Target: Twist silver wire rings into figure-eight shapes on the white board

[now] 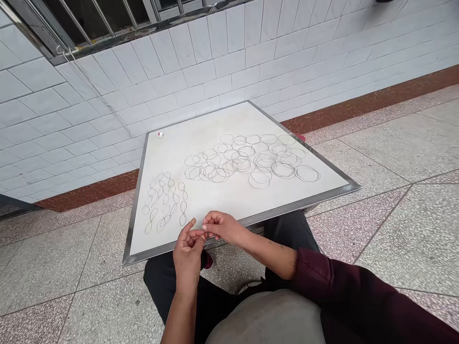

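Note:
Over the near edge of the white table, my left hand and my right hand meet fingertip to fingertip. Both are closed in a pinch on what looks like a thin wire loop, mostly hidden by the fingers. My left thumb and index finger press together while another finger sticks out. Just beyond my left hand lies a wire twisted into a figure eight, among several similar pieces on the table's left side. Many round wire rings overlap across the middle and right of the tabletop.
A metal trim borders the table. A small white and red object sits near its far left corner. Behind stands a white tiled wall with a barred window. My legs are under the near edge, above a speckled stone floor.

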Demonstrator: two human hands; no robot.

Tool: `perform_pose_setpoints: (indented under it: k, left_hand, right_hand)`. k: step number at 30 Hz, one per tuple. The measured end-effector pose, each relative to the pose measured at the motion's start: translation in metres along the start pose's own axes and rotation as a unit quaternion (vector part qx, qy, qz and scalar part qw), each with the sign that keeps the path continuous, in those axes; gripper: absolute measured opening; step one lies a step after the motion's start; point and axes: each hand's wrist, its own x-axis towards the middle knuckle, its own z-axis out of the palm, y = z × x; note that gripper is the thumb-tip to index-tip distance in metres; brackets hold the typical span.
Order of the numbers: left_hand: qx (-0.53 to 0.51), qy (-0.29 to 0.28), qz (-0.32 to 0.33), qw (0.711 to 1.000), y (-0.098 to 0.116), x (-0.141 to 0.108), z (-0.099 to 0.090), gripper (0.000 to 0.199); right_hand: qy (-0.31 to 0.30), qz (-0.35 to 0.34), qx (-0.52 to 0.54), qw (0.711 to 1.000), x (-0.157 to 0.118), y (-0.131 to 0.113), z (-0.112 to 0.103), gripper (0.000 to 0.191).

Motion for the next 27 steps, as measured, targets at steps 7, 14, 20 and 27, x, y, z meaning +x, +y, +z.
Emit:
perform_pose_setpoints:
  k: [7,14,20,27]
  left_hand:
    - [-0.014,0.012,-0.005,1.000,-0.0010,-0.0003,-0.0017,0.048]
    - [0.007,0.019,-0.008,1.000,-0.0032,0.0023,-0.0008,0.051]
    - [0.038,0.025,-0.002,0.999,-0.0069,0.0028,-0.0028,0.054]
    - [0.079,0.031,0.014,0.996,-0.0084,0.0034,-0.0040,0.055]
  right_hand:
    - [-0.002,0.006,0.007,1.000,0.0025,0.0027,-0.0004,0.024]
    - [-0.005,0.005,0.014,1.000,0.0041,0.0062,-0.0017,0.024]
    - [0.000,0.006,0.012,1.000,0.0040,0.0070,-0.0013,0.028]
    - [0.004,0.001,0.009,1.000,0.0043,0.0095,-0.0018,0.028]
